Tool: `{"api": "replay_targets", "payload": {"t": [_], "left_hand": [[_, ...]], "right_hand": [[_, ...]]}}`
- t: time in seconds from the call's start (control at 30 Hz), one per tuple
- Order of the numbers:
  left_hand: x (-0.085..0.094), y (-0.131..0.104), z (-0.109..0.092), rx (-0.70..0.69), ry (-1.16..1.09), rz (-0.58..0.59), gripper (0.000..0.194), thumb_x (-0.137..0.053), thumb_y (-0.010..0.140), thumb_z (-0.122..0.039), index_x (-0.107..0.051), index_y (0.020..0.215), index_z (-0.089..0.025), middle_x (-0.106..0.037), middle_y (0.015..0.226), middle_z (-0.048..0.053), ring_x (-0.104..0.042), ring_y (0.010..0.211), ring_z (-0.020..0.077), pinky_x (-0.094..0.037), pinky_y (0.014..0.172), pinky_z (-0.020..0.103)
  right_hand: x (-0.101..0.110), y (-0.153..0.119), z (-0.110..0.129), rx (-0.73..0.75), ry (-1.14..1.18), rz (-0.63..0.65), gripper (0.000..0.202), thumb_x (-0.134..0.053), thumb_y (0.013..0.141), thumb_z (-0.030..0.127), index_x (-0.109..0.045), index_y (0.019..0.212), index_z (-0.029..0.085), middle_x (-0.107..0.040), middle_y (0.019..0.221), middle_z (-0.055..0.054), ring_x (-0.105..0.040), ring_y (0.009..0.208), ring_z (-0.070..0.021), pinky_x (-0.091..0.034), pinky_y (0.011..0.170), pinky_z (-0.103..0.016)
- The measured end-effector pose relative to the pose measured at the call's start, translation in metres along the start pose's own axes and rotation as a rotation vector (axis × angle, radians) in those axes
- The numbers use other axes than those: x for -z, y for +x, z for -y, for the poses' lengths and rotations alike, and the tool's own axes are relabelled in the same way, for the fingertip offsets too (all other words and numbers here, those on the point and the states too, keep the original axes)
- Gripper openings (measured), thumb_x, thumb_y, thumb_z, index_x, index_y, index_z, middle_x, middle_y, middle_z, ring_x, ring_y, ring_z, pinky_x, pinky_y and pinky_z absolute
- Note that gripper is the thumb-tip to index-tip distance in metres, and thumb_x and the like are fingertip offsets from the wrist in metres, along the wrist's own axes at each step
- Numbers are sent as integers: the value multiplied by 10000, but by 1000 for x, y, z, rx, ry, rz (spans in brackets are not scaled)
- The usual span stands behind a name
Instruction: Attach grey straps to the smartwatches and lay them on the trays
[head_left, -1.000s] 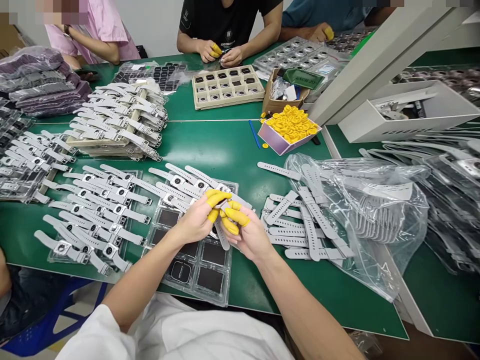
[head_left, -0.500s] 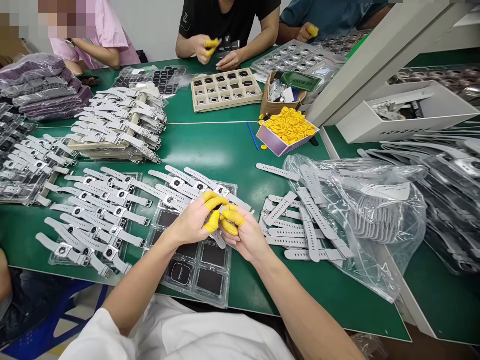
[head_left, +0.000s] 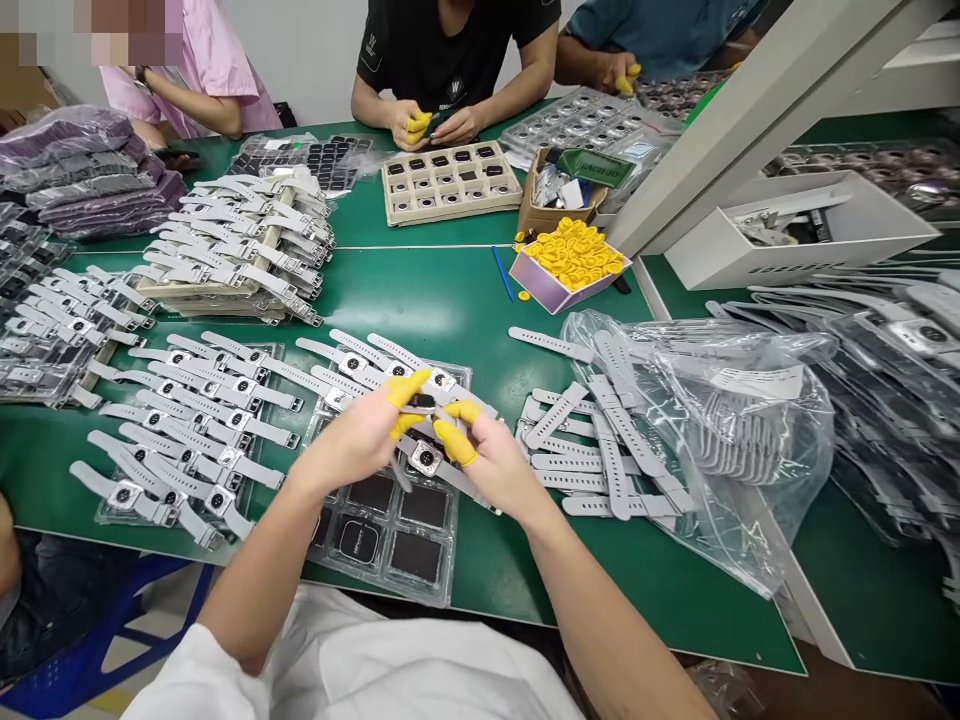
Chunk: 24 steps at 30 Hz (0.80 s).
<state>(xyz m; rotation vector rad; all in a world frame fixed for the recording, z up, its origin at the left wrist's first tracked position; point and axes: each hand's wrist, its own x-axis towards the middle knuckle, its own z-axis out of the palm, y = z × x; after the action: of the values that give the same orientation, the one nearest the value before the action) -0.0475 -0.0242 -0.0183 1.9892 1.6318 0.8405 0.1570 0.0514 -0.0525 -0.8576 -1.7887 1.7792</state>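
Between my two hands is a smartwatch with a dark screen, held above a clear plastic tray. Yellow finger cots cover my fingertips. My left hand grips the watch from the left, and a blurred piece of grey strap hangs beneath it. My right hand pinches at the right side of the watch; the exact contact is partly hidden. Just below, another watch with a grey strap lies sensor side up across the tray. Several more strapped watches lie at the tray's far end; dark squares fill its near pockets.
Loose grey straps and a clear bag of straps lie right. Trays of strapped watches stand left. Beyond are a box of yellow finger cots, a beige compartment tray and co-workers. A slanted white post rises right.
My hands have moved slightly apart, bringing the watch's dark screen into view. The watch lying on the tray beneath them now shows. A co-worker opposite has brought both hands together.
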Motion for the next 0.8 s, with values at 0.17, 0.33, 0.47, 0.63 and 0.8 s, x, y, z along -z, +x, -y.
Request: {"api": "replay_targets", "payload": {"t": [0.17, 0.33, 0.47, 0.63, 0.8], "left_hand": [[55, -23, 8, 149, 351, 38, 369, -476, 969, -131, -693, 1258, -207, -743, 1088, 104, -674, 1010, 282, -558, 920, 433], [84, -49, 19, 189, 319, 220, 248, -488, 1007, -242, -727, 1075, -230, -745, 961, 59, -651, 860, 227, -519, 808, 335], [73, -55, 34, 194, 316, 325, 249, -483, 1012, -237, -731, 1024, -224, -698, 865, 44, -634, 826, 214, -488, 855, 342], [47, -51, 39, 150, 612, 267, 274, -471, 1001, -154, -724, 1093, -207, -647, 1006, 100, -578, 977, 278, -465, 935, 456], [28, -74, -3, 138, 675, 141, 215, -503, 1048, -257, -690, 1032, -153, -635, 1127, 140, -547, 1021, 288, -495, 890, 444]], "right_hand": [[15, -2, 3, 159, -522, 33, 366, -481, 1031, 464, -633, 775, 251, -613, 782, -52, -544, 710, -232, -415, 648, -360], [-1, -11, 1, 244, -579, 191, 195, -518, 1019, 381, -660, 944, 269, -611, 690, -22, -500, 574, -211, -329, 564, -331], [-13, -13, -8, 253, -621, 272, 144, -621, 956, 300, -563, 829, 266, -457, 543, 41, -308, 449, -160, -204, 535, -314], [-6, -8, -6, 221, -707, 310, 165, -624, 947, 305, -556, 802, 265, -555, 638, 5, -427, 522, -187, -218, 561, -315], [40, -1, 4, -56, -826, 40, 209, -562, 975, 451, -635, 948, 257, -687, 801, -49, -593, 664, -248, -331, 598, -338]]}}
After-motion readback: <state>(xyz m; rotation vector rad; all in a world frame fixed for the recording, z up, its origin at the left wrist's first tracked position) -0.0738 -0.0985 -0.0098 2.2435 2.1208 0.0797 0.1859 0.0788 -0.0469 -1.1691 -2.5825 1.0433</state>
